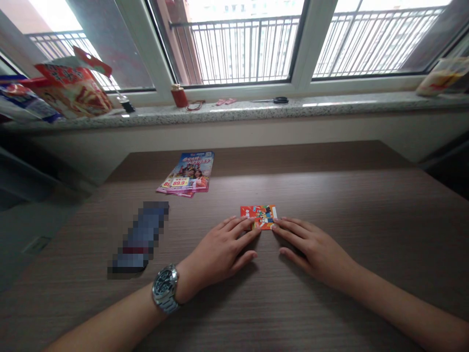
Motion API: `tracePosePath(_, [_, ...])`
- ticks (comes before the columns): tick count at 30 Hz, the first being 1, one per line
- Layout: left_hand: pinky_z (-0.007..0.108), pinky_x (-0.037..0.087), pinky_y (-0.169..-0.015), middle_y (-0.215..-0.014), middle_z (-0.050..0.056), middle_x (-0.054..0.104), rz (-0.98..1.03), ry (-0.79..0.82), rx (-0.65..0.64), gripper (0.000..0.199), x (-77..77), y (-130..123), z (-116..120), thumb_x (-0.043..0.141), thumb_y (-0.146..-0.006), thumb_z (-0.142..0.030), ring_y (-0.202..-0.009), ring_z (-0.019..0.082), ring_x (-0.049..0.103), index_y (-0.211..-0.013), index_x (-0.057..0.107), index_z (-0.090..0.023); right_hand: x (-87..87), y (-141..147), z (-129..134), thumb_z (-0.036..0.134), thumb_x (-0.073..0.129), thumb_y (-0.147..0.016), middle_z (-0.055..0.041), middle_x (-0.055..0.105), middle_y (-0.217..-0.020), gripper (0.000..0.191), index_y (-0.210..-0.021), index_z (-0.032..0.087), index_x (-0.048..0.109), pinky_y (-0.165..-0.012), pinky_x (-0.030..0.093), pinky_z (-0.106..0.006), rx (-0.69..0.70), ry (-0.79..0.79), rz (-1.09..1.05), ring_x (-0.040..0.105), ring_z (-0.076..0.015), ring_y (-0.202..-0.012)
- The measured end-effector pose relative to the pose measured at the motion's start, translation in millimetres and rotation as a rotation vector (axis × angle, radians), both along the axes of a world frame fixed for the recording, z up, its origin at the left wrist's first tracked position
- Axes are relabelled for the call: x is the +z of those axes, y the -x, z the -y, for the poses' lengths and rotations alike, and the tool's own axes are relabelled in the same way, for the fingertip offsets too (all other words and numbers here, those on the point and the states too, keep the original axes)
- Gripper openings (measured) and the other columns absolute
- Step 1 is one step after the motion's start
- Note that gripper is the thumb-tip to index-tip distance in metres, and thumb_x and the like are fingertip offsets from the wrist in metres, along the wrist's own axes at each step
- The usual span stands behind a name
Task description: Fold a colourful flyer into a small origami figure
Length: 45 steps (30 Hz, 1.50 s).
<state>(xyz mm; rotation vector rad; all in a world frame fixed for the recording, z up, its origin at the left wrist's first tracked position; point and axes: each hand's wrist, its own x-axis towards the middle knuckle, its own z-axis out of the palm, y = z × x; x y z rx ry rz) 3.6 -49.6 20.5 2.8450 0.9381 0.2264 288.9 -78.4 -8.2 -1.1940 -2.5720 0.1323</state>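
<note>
A small red and orange printed paper [264, 213] lies on the brown wood-grain table [315, 195]. My left hand [223, 249], with a silver watch [165, 287] on its wrist, rests palm down, fingertips on the paper's left and lower part. On the right, my right hand [311, 247] touches the paper's lower right corner with its fingertips. Both hands have their fingers stretched out and hold nothing. The fingers hide part of the paper's lower edge.
Flyers [190, 173] lie in a stack at the back left, with a blurred-out phone-like object [141, 237] nearer me. The windowsill [234, 111] bears snack bags [76, 90], a red container [179, 96], pink items [226, 101] and black-handled scissors [280, 100].
</note>
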Motion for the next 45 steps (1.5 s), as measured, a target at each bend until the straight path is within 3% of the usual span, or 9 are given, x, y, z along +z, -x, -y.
tracePosePath(15, [0.052,0.033,-0.117,-0.147,0.009,0.052,0.024,0.008,-0.013,0.054,-1.8,1,-1,0.042,-0.105,-0.047,-0.132,0.029,0.050,-0.155,0.038,-0.026,9.0,3,-17,0.039,0.051,-0.102,-0.0094,0.050,-0.155,0.047,-0.146,0.023,0.053,-0.111,0.047,-0.052,0.006,-0.046,0.106,0.049,-0.0323,-0.138])
tracePosePath(21, [0.055,0.013,-0.126,-0.156,0.006,0.045,0.048,0.003,-0.079,0.052,-2.1,2,-2,0.043,-0.104,-0.049,-0.146,0.029,0.035,-0.152,0.043,-0.030,12.8,5,-27,0.036,0.050,-0.103,-0.0146,0.048,-0.154,0.042,-0.142,0.025,0.057,-0.110,0.047,-0.053,-0.022,-0.068,0.105,0.049,-0.0338,-0.138])
tracePosePath(26, [0.049,0.025,-0.124,-0.158,0.008,0.043,0.010,0.068,-0.066,0.057,-1.7,-1,-1,0.042,-0.104,-0.051,-0.146,0.027,0.038,-0.155,0.037,-0.028,12.6,11,-37,0.031,0.051,-0.102,-0.0150,0.056,-0.143,0.035,-0.135,0.023,0.061,-0.106,0.048,-0.049,-0.028,-0.027,-0.014,0.055,-0.0307,-0.129])
tracePosePath(29, [0.048,0.029,-0.122,-0.159,0.008,0.042,0.006,0.069,-0.044,0.057,-1.5,-3,1,0.041,-0.104,-0.051,-0.147,0.028,0.037,-0.156,0.036,-0.027,11.8,17,-43,0.028,0.056,-0.099,-0.0120,0.066,-0.119,0.022,-0.117,0.021,0.066,-0.093,0.053,-0.041,-0.054,0.017,-0.146,0.063,-0.0261,-0.107])
tracePosePath(33, [0.047,0.033,-0.120,-0.159,0.008,0.041,0.024,0.066,-0.037,0.057,-1.2,-5,5,0.041,-0.104,-0.051,-0.147,0.029,0.037,-0.156,0.036,-0.026,11.4,27,-47,0.022,0.061,-0.096,-0.0056,0.065,-0.096,0.005,-0.096,0.022,0.066,-0.078,0.051,-0.033,-0.083,0.101,-0.246,0.063,-0.0212,-0.088])
tracePosePath(45, [0.047,0.036,-0.119,-0.160,0.008,0.038,0.031,0.096,-0.016,0.058,-1.8,-5,8,0.044,-0.103,-0.053,-0.146,0.029,0.038,-0.154,0.039,-0.026,2.6,36,-57,0.019,0.062,-0.095,-0.0034,0.063,-0.088,0.012,-0.084,0.020,0.063,-0.073,0.047,-0.029,-0.149,0.135,-0.275,0.062,-0.0183,-0.080])
